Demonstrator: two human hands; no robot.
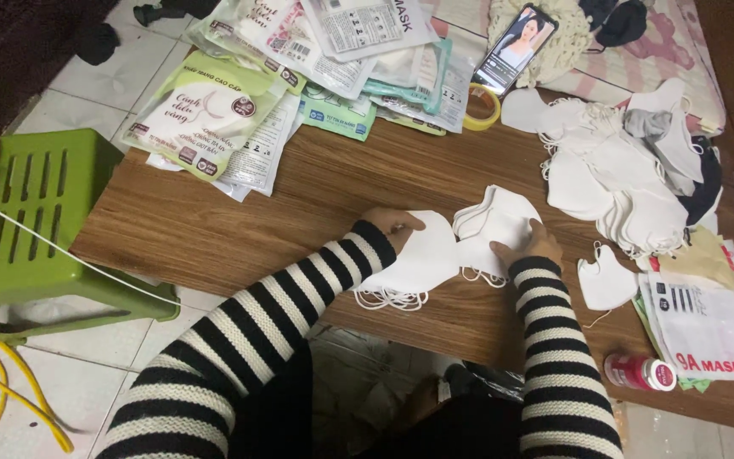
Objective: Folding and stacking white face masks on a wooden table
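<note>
Here, left hand (394, 226) partly hides white masks (435, 255).

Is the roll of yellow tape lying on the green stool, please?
No, the roll of yellow tape lies on the wooden table, beside the phone.

It was a home used for piecework: a low wooden tabletop (239, 229) on tiled floor (87, 81), a patterned mattress (639, 64) behind, a green plastic stool (40, 221) beside it.
</note>
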